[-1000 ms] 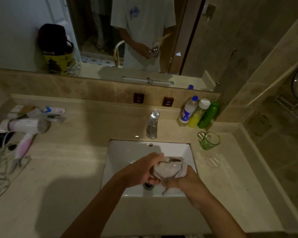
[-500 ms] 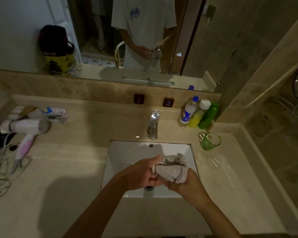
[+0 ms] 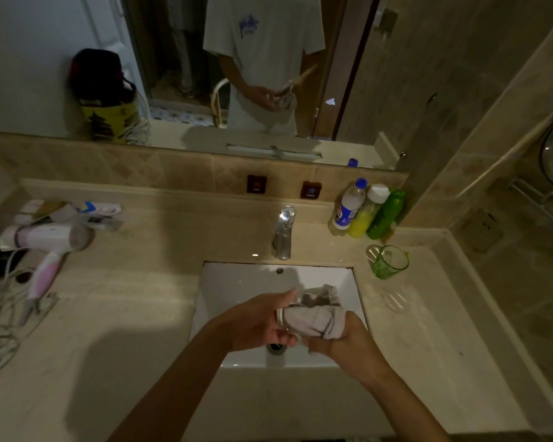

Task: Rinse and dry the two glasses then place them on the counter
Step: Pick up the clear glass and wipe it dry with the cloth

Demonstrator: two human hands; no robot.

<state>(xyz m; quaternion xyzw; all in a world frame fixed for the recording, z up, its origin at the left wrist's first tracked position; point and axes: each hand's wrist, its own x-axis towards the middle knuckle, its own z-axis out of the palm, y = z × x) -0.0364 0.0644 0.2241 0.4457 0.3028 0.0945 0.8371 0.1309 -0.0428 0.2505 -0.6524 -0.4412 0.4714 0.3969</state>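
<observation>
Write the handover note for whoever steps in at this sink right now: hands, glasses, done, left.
Left hand grips the clear glass over the sink. Right hand holds the cloth wrapped around that glass.
Green glass stands on the counter, right of the faucet.
Done: the clear glass is at the drying stage.
Left: finish drying and set it on the counter. Whether the green glass is rinsed and dried cannot be told.

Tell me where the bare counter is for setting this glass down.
Bare counter lies right of the sink, in front of the green glass. Another patch lies between sink and hair dryer. The far left, with cords, is crowded, as is the bottle corner.
</observation>
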